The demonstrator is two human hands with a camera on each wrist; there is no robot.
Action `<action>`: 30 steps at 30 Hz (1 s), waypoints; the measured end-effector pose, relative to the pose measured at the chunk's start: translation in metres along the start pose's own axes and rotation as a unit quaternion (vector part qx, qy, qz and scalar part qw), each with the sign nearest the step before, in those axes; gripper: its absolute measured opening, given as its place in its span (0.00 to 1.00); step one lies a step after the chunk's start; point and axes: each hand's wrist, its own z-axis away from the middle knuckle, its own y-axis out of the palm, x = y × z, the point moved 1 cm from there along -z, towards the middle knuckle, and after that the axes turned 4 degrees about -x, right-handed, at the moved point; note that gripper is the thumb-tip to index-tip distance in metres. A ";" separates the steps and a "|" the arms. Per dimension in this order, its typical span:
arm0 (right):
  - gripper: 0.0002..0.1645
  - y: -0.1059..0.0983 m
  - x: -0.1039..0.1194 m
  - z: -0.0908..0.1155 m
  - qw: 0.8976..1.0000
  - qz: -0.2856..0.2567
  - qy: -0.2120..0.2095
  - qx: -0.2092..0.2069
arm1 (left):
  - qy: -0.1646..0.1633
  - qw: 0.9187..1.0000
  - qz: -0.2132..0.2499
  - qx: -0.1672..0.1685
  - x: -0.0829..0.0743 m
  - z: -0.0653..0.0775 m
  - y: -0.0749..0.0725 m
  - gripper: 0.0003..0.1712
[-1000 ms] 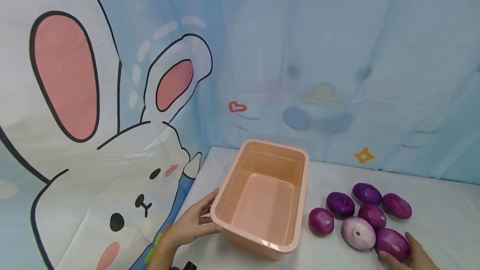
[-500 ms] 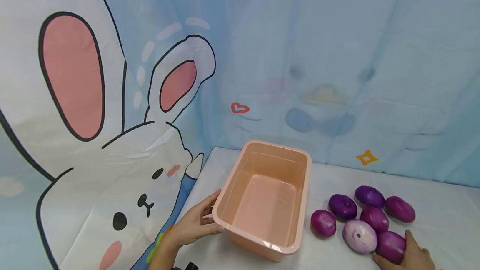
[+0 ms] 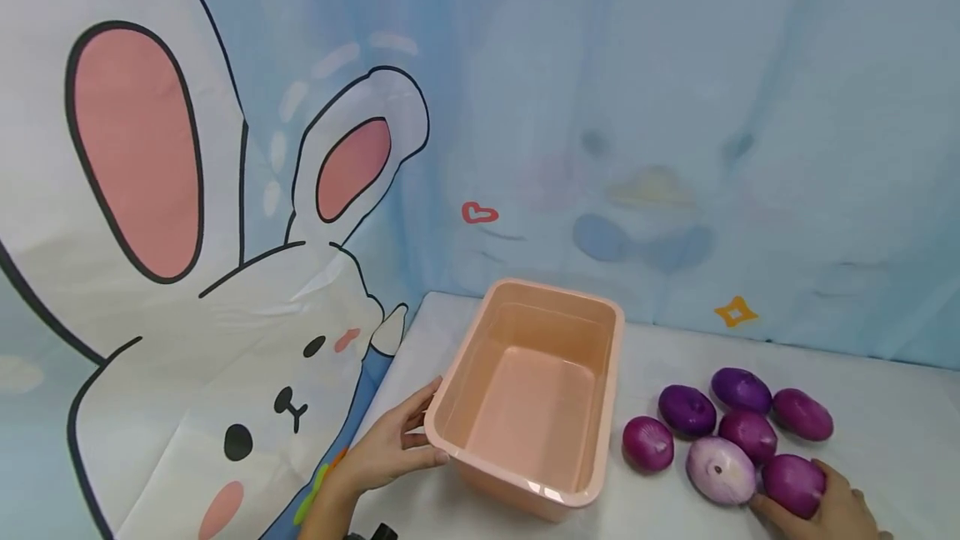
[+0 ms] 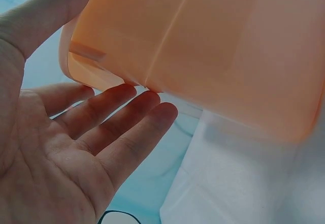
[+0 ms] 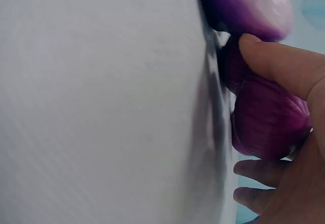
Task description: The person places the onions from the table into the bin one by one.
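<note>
A peach plastic basin point(image 3: 525, 490) stands on the white-covered table, with nothing in it. At its near left corner my left hand point(image 3: 390, 450) touches the side; the left wrist view shows the fingers point(image 4: 137, 137) fairly straight, tips against the basin wall. Over on the right, several purple onions lie grouped. My right hand point(image 3: 840, 511) holds the nearest purple onion point(image 3: 792, 483) between thumb and fingers. In the right wrist view the thumb point(image 5: 279, 64) lies across that side, close beside the pale onion point(image 5: 249, 5), and the other fingers are partly hidden.
A round onion point(image 3: 648, 444) sits between the basin and the group. Two dark purple onions point(image 3: 687, 410) and a long one point(image 3: 802, 414) lie farther back. Behind the table hangs a blue curtain point(image 3: 660, 123); a rabbit print point(image 3: 300, 407) covers the left side.
My right hand, with its onion, has shifted slightly relative to the pale onion, and its fingers have closed more around it. The left hand and basin keep their places.
</note>
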 end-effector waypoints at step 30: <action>0.42 -0.088 0.161 0.069 0.600 -0.649 -0.385 0.265 | 0.005 1.000 -0.014 -0.006 -0.001 0.001 0.002 0.55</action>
